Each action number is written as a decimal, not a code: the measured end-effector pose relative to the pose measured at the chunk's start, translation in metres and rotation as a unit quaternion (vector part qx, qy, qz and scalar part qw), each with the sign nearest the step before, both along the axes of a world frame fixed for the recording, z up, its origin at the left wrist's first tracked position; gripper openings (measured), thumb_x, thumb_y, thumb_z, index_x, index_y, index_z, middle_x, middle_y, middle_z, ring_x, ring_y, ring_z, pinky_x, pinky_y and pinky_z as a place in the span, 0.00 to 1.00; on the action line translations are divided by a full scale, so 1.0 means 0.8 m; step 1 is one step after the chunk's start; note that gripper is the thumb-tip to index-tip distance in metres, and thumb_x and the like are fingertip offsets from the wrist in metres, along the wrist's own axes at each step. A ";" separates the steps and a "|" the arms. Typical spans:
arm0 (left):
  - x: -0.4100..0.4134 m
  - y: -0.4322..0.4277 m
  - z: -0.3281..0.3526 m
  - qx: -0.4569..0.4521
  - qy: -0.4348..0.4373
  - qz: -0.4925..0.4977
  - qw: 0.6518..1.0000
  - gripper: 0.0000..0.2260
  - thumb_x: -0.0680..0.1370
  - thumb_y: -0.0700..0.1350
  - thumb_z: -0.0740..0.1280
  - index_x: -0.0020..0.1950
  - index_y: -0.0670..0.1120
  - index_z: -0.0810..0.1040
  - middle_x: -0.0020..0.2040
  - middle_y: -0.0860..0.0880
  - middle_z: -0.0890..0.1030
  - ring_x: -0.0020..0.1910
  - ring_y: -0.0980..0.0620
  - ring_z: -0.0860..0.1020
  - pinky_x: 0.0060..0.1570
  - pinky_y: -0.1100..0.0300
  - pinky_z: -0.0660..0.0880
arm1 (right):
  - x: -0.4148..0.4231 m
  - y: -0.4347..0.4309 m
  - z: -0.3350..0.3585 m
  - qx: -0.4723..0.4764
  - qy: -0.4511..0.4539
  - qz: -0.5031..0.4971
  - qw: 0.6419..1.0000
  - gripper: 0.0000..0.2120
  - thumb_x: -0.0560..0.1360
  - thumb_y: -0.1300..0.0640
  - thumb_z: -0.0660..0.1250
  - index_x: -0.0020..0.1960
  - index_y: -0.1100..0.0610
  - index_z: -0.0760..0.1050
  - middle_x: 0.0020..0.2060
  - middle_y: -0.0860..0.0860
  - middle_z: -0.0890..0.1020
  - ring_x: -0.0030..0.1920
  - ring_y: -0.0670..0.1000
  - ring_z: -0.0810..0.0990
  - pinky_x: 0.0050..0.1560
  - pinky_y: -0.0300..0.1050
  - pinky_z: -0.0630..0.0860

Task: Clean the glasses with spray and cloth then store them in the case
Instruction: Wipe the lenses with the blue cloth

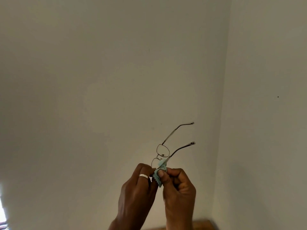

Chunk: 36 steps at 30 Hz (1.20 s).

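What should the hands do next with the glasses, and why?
Probably move the cloth up to the upper lens: the right hand pinches it on the lower lens only, while the left hand steadies the glasses.

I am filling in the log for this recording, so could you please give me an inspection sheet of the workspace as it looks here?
Surface: only a blurred strip of a wooden surface shows at the bottom edge.
Job's things: the glasses are held up in the air with both temples unfolded; a teal cloth is pressed over the lower lens. No spray or case is seen.
Clutter: nothing seen.
Grippers: the left hand, with a ring on one finger, holds the glasses by the lower lens; the right hand pinches the cloth.
Cables: nothing seen.
Surroundings: a plain pale wall, with a room corner to the right.
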State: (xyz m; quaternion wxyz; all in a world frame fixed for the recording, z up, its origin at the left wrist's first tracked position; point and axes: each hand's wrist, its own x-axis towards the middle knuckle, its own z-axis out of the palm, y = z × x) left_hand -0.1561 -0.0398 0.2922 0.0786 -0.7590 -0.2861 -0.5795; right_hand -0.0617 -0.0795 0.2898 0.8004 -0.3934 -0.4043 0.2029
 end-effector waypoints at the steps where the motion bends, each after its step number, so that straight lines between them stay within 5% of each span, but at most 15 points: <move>1: -0.001 0.000 0.000 0.004 0.004 0.005 1.000 0.07 0.79 0.53 0.65 0.48 0.51 0.72 0.42 0.55 0.77 0.28 0.55 0.75 0.22 0.58 0.74 | -0.002 -0.001 0.001 0.000 0.009 0.005 1.000 0.07 0.66 0.54 0.73 0.43 0.55 0.82 0.37 0.51 0.87 0.41 0.52 0.86 0.40 0.38 0.80; 4: -0.004 0.000 -0.001 0.005 0.036 0.015 0.999 0.06 0.79 0.52 0.62 0.49 0.50 0.72 0.44 0.55 0.76 0.30 0.53 0.75 0.23 0.57 0.75 | -0.001 -0.006 0.007 0.011 0.057 0.040 0.998 0.12 0.65 0.46 0.78 0.43 0.52 0.84 0.38 0.51 0.87 0.35 0.46 0.84 0.34 0.34 0.78; 6: -0.008 0.003 -0.004 0.005 0.063 0.035 0.997 0.07 0.80 0.51 0.62 0.49 0.48 0.74 0.45 0.54 0.76 0.30 0.51 0.75 0.23 0.55 0.75 | 0.007 -0.010 0.013 0.033 0.109 0.071 0.991 0.20 0.60 0.42 0.79 0.44 0.54 0.83 0.34 0.53 0.85 0.24 0.42 0.74 0.23 0.33 0.69; 10: -0.026 0.009 -0.007 0.023 0.108 0.070 0.991 0.08 0.80 0.48 0.62 0.46 0.45 0.77 0.44 0.53 0.78 0.30 0.51 0.72 0.21 0.59 0.72 | 0.045 -0.033 0.043 0.143 0.179 0.095 0.969 0.02 0.68 0.61 0.72 0.40 0.58 0.81 0.28 0.54 0.80 0.18 0.42 0.60 0.20 0.32 0.55; 12: -0.039 0.014 -0.004 0.035 0.129 0.077 0.988 0.09 0.80 0.48 0.61 0.45 0.45 0.77 0.43 0.53 0.78 0.30 0.52 0.71 0.20 0.60 0.70 | 0.074 -0.050 0.061 0.177 0.168 0.038 0.969 0.04 0.71 0.62 0.67 0.40 0.57 0.80 0.26 0.49 0.78 0.18 0.42 0.60 0.20 0.34 0.55; 14: -0.052 0.020 -0.003 0.040 0.154 0.088 0.983 0.09 0.80 0.47 0.61 0.46 0.44 0.77 0.42 0.52 0.78 0.30 0.51 0.74 0.19 0.59 0.70 | 0.095 -0.069 0.078 0.164 0.090 -0.054 0.981 0.02 0.71 0.60 0.69 0.42 0.55 0.80 0.25 0.50 0.76 0.20 0.44 0.62 0.21 0.36 0.59; 17: -0.058 0.031 -0.008 0.066 0.202 0.084 0.973 0.03 0.79 0.44 0.65 0.49 0.45 0.74 0.43 0.51 0.77 0.31 0.50 0.75 0.20 0.57 0.72 | 0.095 -0.082 0.096 0.067 -0.163 -0.156 0.972 0.03 0.69 0.55 0.75 0.42 0.52 0.82 0.26 0.57 0.74 0.25 0.54 0.71 0.30 0.44 0.75; 22: -0.047 0.035 -0.018 0.100 0.240 0.061 0.964 0.08 0.76 0.41 0.71 0.52 0.44 0.73 0.43 0.48 0.79 0.31 0.49 0.74 0.21 0.56 0.70 | 0.050 -0.054 0.098 -0.066 -0.561 -0.259 0.784 0.05 0.65 0.48 0.74 0.40 0.45 0.80 0.38 0.42 0.73 0.42 0.47 0.73 0.45 0.47 0.67; 24: -0.042 0.034 -0.021 0.112 0.255 0.057 0.959 0.06 0.78 0.41 0.69 0.51 0.43 0.73 0.42 0.48 0.78 0.30 0.49 0.72 0.21 0.57 0.69 | 0.040 -0.038 0.097 -0.138 -0.617 -0.234 0.739 0.06 0.69 0.45 0.73 0.45 0.44 0.80 0.45 0.40 0.72 0.51 0.46 0.71 0.53 0.47 0.62; 27: -0.039 0.030 -0.021 0.109 0.269 0.060 0.955 0.03 0.79 0.40 0.64 0.47 0.43 0.76 0.41 0.48 0.78 0.29 0.50 0.70 0.20 0.58 0.67 | 0.034 -0.019 0.095 -0.221 -0.636 -0.169 0.719 0.07 0.74 0.45 0.68 0.51 0.44 0.80 0.53 0.41 0.74 0.59 0.46 0.70 0.61 0.47 0.59; 32: -0.046 0.021 -0.013 0.048 0.267 0.040 0.962 0.03 0.78 0.43 0.60 0.46 0.47 0.73 0.40 0.52 0.76 0.29 0.54 0.70 0.21 0.61 0.67 | 0.030 -0.013 0.076 -0.241 -0.656 -0.126 0.704 0.07 0.76 0.45 0.65 0.53 0.45 0.78 0.53 0.41 0.78 0.58 0.46 0.72 0.63 0.47 0.59; 36: -0.053 0.020 -0.024 0.018 0.286 0.021 0.958 0.06 0.76 0.43 0.67 0.48 0.49 0.71 0.40 0.54 0.76 0.29 0.55 0.70 0.21 0.63 0.66 | 0.052 -0.025 0.059 -0.231 -0.670 -0.128 0.694 0.06 0.77 0.44 0.64 0.51 0.44 0.75 0.51 0.38 0.77 0.57 0.41 0.70 0.64 0.45 0.53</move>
